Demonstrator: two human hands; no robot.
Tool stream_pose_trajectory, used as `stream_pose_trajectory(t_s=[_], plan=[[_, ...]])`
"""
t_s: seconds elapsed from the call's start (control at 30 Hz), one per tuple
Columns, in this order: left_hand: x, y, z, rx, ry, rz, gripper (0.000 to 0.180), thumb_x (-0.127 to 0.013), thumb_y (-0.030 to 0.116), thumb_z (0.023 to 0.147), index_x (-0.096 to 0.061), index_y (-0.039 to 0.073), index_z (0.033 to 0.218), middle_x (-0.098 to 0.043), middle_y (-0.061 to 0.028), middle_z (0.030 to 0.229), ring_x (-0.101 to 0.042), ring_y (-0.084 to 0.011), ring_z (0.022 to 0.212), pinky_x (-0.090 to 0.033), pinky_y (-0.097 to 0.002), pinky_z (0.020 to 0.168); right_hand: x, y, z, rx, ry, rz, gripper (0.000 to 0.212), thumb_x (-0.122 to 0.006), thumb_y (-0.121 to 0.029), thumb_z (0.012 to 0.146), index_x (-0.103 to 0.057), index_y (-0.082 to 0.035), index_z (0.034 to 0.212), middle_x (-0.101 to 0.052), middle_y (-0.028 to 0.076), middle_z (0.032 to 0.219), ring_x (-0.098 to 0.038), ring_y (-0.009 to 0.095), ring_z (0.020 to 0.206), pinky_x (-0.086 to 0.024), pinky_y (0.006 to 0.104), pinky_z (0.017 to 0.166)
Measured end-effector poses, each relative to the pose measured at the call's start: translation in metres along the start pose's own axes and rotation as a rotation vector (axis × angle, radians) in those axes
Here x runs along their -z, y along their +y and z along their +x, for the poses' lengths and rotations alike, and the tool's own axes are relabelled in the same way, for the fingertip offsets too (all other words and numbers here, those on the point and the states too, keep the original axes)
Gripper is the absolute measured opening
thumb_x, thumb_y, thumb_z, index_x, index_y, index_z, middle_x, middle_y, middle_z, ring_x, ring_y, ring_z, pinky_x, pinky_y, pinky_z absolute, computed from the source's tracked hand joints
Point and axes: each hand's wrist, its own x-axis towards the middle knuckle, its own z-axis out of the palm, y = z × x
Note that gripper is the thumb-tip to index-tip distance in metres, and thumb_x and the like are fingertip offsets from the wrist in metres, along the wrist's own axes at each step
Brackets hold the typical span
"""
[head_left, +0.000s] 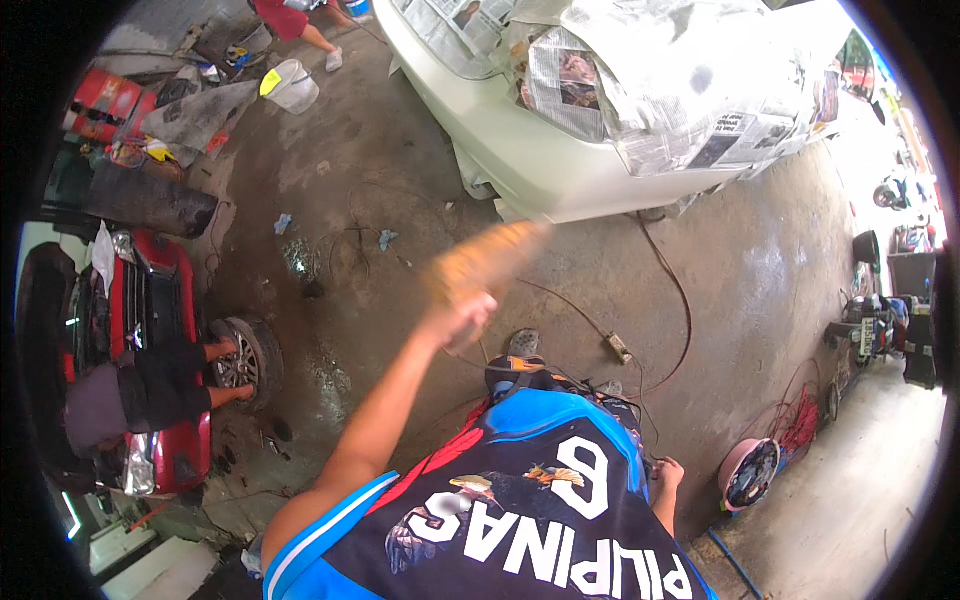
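Observation:
My left hand (465, 315) is stretched out ahead of me, closed around the near end of a long orange-brown thing (490, 260), too smeared by motion to tell its kind. Its far tip points toward the pale car body (560, 180), whose upper part is masked with newspaper (690, 130). From this view I cannot tell whether the tip touches the car's lower edge. Low by my right side, my right hand (668, 475) has its fingers curled. A thin cord runs down close to it; what lies inside the fingers is hidden.
An extension socket (618, 348) and cables lie on the concrete floor. A pink basin (748, 475) stands at right, a white bucket (290, 87) at far left. Left, a person's feet rest on a wheel (245, 365) beside a red car front (180, 300). Another person's leg (318, 40) shows at the top.

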Motion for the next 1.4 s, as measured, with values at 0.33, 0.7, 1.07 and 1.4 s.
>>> stream_pose_trajectory(t_s=[0.33,0.7,1.07,1.4], plan=[[0.062,-0.007,0.039,-0.266,0.407,-0.140,0.011,-0.059,0.016,0.084,-0.054,0.006,0.084,-0.049,0.0007,0.060,-0.047,-0.0093,0.052,-0.041,-0.0243,0.052,0.011,0.014,-0.006,0.024,-0.028,-0.028,0.042,-0.051,0.007,0.079,-0.053,0.012,0.120,-0.065,0.015,0.081,-0.063,0.021,0.051,-0.050,0.0299,0.044],[0.059,-0.076,0.040,0.106,-0.007,0.066,0.013,-0.064,0.018,0.081,-0.058,0.007,0.080,-0.054,0.0016,0.061,-0.051,-0.0083,0.053,-0.042,-0.0250,0.051,0.025,0.032,-0.018,0.016,0.021,-0.069,0.044,-0.054,0.004,0.081,-0.052,0.009,0.124,-0.065,0.016,0.094,-0.063,0.021,0.054,-0.052,0.0300,0.048],[0.083,-0.105,0.106,-0.065,0.461,-0.293,0.017,-0.061,0.023,0.083,-0.054,0.009,0.075,-0.049,0.0005,0.056,-0.049,-0.0109,0.053,-0.040,-0.0252,0.057,0.044,0.040,-0.035,0.015,-0.037,-0.113,0.045,-0.057,-0.001,0.084,-0.050,0.008,0.128,-0.065,0.016,0.101,-0.064,0.018,0.057,-0.049,0.0277,0.048],[0.028,-0.191,0.074,0.363,-0.123,0.046,0.024,-0.060,0.028,0.085,-0.055,0.013,0.067,-0.051,0.0030,0.059,-0.046,-0.0089,0.051,-0.039,-0.0248,0.056,0.054,0.019,-0.052,0.062,-0.008,-0.153,0.045,-0.058,-0.004,0.086,-0.049,0.008,0.129,-0.065,0.016,0.102,-0.064,0.018,0.057,-0.049,0.0277,0.047]])
